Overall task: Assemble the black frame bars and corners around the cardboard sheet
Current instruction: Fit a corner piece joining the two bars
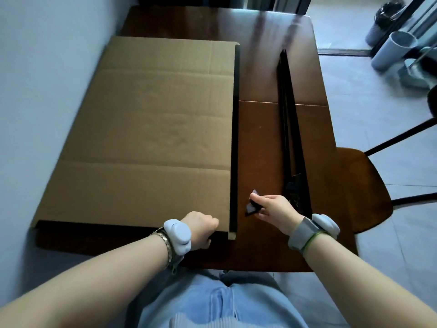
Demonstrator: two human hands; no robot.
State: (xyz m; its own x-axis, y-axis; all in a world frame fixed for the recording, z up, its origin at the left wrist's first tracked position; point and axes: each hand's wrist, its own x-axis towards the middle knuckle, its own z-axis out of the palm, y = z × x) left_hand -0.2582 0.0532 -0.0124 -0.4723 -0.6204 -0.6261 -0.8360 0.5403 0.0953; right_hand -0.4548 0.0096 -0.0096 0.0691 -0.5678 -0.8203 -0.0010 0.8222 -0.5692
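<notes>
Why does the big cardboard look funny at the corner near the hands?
The cardboard sheet has a small tab poking past its near right corner, where the fitted black frame bar ends. No corner piece covers it yet; the right hand holds a small black piece, probably a corner.

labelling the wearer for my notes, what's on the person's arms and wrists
Both forearms are bare, no sleeves. The left wrist carries a pale rounded tracker on a grey strap, plus a metal link bracelet. The right wrist has a matching tracker on a grey band and a thin green band.
</notes>
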